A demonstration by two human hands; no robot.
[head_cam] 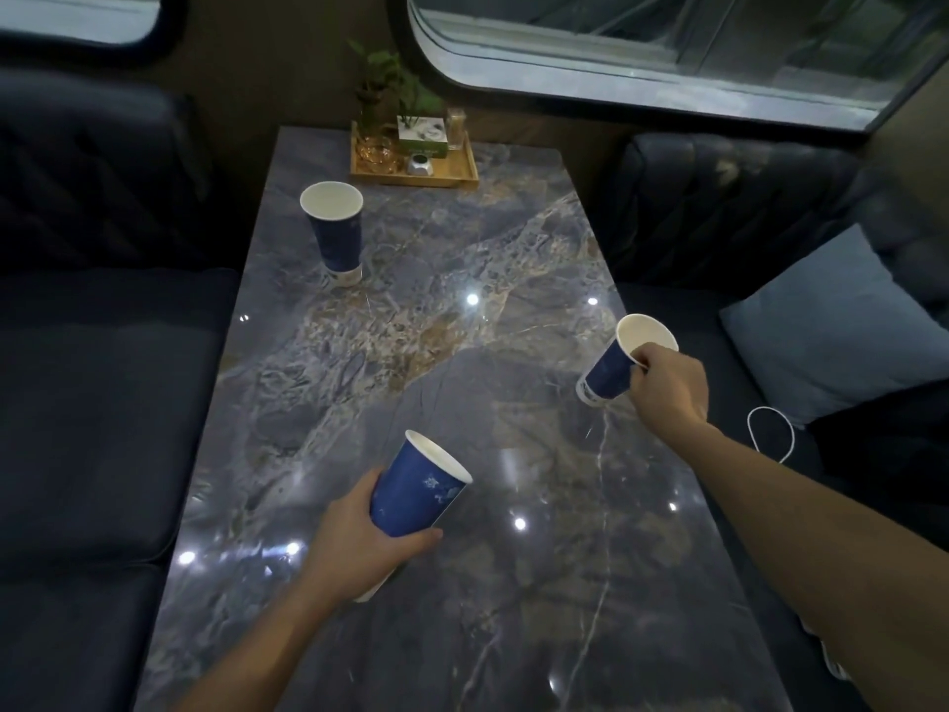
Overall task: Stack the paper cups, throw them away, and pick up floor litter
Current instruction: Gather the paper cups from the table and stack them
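Observation:
Three blue paper cups with white insides are in view over a dark marble table. My left hand grips one blue cup near the table's front, tilted to the right. My right hand pinches the rim of a second blue cup at the table's right edge, tilted and lifted. A third blue cup stands upright and alone at the far left of the table.
A wooden tray with a plant, a glass and small items sits at the table's far end under a window. Dark sofas flank both sides. A grey cushion and a white cable lie on the right sofa.

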